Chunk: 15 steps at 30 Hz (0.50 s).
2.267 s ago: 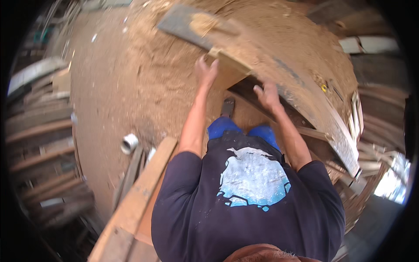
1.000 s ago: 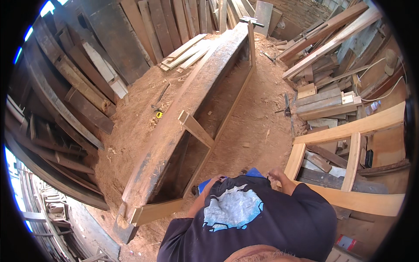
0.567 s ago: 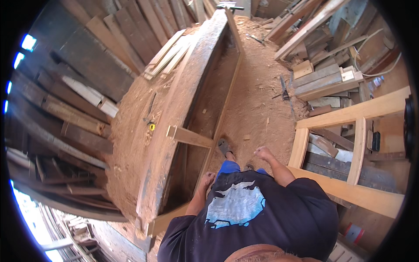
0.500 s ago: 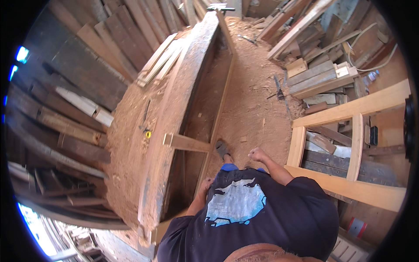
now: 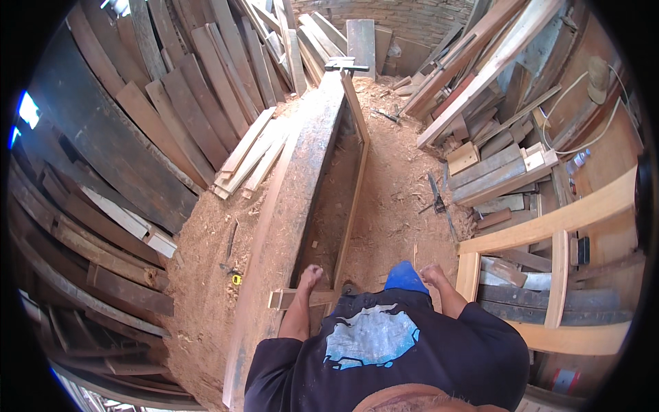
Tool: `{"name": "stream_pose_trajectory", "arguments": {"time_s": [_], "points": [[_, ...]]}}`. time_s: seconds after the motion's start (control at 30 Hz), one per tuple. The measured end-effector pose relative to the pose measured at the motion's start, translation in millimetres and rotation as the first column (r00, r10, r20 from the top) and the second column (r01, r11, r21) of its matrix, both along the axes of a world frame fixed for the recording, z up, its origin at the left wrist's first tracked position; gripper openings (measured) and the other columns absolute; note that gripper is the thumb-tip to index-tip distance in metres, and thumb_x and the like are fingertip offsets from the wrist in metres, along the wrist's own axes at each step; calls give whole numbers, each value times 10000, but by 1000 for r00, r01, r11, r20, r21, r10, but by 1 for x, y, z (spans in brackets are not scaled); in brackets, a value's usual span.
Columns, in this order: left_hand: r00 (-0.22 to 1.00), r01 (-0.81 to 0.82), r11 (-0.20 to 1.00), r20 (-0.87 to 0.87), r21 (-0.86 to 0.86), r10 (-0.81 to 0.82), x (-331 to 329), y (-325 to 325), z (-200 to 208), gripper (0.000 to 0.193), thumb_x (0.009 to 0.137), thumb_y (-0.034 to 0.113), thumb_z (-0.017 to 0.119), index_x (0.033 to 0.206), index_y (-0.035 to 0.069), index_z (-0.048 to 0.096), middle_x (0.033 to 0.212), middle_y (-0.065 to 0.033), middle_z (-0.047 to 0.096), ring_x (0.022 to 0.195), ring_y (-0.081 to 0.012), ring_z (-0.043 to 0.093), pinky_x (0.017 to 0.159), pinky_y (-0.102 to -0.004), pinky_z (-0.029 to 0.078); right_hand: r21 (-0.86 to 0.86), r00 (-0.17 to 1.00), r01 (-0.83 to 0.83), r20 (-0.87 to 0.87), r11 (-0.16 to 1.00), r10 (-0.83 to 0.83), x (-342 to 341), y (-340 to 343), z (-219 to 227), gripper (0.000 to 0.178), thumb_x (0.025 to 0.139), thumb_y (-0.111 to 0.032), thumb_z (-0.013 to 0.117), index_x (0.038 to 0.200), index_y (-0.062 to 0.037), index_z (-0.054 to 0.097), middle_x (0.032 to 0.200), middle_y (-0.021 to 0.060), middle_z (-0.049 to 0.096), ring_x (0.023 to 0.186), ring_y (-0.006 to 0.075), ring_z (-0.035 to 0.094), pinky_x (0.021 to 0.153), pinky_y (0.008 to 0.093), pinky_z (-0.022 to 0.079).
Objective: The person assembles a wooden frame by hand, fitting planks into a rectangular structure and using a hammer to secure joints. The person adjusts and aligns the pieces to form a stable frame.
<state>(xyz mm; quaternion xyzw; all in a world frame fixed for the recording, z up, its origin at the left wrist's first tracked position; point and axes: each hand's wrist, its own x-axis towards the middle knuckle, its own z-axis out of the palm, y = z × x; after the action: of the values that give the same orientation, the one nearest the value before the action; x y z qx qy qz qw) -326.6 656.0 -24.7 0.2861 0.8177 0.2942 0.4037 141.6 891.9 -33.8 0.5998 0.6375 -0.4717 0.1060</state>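
Note:
My left hand point(image 5: 312, 277) hangs with its fingers curled beside the long wooden bench point(image 5: 281, 206), just above the short crosspiece point(image 5: 302, 298) of a wooden frame. Nothing shows in it. My right hand point(image 5: 432, 275) is closed too, in front of my body, with nothing visible between its fingers. Between my hands a blue-clad knee point(image 5: 406, 277) pushes forward. To the right of my right arm, a pale wooden frame point(image 5: 559, 275) with rails and a crossbar is the closest object.
Leaning planks point(image 5: 199, 103) line the left and far sides. Pale boards point(image 5: 250, 154) lie beside the bench. On the sawdust-covered floor point(image 5: 391, 199) sits a dark tool point(image 5: 437, 199). A yellow tape measure point(image 5: 237, 279) lies left. Stacked offcuts point(image 5: 491, 168) stand at right.
My body has moved forward along the bench, and the view has tilted up. My left hand has swung forward from beside my hip, and the blue-clad knee has come forward.

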Motion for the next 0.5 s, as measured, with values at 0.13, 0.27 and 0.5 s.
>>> {"name": "stream_pose_trajectory", "arguments": {"time_s": [0.13, 0.27, 0.5], "points": [[986, -145, 989, 83, 23, 143, 2, 54, 28, 435, 882, 351, 658, 1162, 19, 675, 1039, -146, 723, 983, -237, 683, 896, -344, 516, 150, 956, -283, 126, 947, 265, -28, 14, 15, 374, 850, -332, 664, 1032, -13, 737, 1000, 205, 729, 926, 326, 710, 802, 412, 542], [979, -134, 989, 161, 63, 123, 24, 67, -1, 391, 877, 333, 671, 1116, 25, 691, 984, -125, 725, 932, -201, 685, 838, -344, 531, 58, 830, -534, 227, 844, 509, -61, 78, 15, 500, 851, -474, 600, 1059, -39, 733, 1128, 211, 691, 1105, 350, 649, 935, 437, 501], [925, 31, 998, 379, -46, -12, 94, 18, -65, 361, 945, 334, 564, 1060, 29, 718, 901, -78, 719, 811, -163, 653, 758, -358, 517, 76, 950, -285, -114, 956, 292, -119, 243, 35, 336, 865, -318, 643, 986, -20, 743, 831, 137, 730, 679, 239, 680, 605, 378, 541]]}}
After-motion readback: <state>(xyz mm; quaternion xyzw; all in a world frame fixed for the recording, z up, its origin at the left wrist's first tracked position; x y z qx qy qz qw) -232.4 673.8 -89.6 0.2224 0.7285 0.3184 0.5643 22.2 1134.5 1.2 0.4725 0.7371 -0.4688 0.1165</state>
